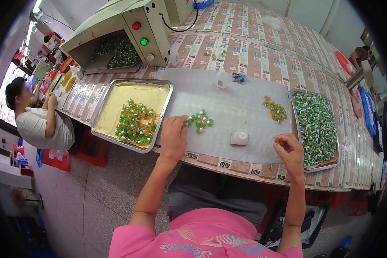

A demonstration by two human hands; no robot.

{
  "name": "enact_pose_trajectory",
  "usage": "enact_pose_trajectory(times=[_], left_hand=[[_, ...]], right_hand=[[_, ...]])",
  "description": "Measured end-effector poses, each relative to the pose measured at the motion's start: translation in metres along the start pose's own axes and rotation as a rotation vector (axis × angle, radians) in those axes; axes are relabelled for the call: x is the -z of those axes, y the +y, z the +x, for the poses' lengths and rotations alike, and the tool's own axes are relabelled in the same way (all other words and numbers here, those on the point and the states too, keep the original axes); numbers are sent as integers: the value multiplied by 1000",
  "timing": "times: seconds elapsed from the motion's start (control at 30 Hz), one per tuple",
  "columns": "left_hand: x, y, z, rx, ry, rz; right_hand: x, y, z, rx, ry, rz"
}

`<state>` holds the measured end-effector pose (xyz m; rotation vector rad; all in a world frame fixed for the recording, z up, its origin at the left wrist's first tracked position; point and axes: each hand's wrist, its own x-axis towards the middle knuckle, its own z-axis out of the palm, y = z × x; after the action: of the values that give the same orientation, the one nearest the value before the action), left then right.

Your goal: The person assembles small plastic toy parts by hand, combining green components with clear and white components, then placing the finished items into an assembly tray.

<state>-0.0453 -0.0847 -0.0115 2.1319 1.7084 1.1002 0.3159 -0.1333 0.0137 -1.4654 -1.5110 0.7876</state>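
Observation:
My left hand (173, 138) is over the white work sheet (249, 103), its fingertips pinched at the left edge of a loose cluster of small green-and-white pieces (200, 120). A green piece shows at those fingertips. My right hand (290, 154) is held apart, near the sheet's right side, thumb and forefinger pinched together; whatever is between them is too small to make out. Farther off lies a cluster of small orange-and-green pieces (275, 109). Between my hands a small white round pot (241, 137) sits on a square pad.
On the left, a metal tray (112, 139) holds green-and-orange pieces; on the right, another tray (293, 99) is full of green-and-white ones. A small white bottle (222, 81) and a blue clip-like item (238, 77) lie ahead. A cream oven-like machine (155, 26) stands far left. A co-worker (43, 122) sits left.

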Motion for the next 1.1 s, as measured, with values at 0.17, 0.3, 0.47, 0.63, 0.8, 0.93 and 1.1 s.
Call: enact_pose_trajectory(times=[0.17,0.3,0.47,0.63,0.8,0.93,1.1], left_hand=[[0,-5,-7,14,52,-69],[7,-12,-7,19,-46,-57],[7,-6,-6,-6,2,16],[6,3,-13,57,22,-101],[8,18,-24,26,6,-346],[1,30,-42,118,-93,-707],[-2,47,-57,249,-185,-965]], right_hand=[[-1,0,-8,-25,-171,373],[-9,-17,-7,-46,-118,521],[-5,-11,-4,-135,-238,488],[-26,-25,5,-88,-145,432],[-38,-29,14,100,-155,149],[-49,-34,23,294,-143,2],[-60,-48,29,430,-169,-133]])
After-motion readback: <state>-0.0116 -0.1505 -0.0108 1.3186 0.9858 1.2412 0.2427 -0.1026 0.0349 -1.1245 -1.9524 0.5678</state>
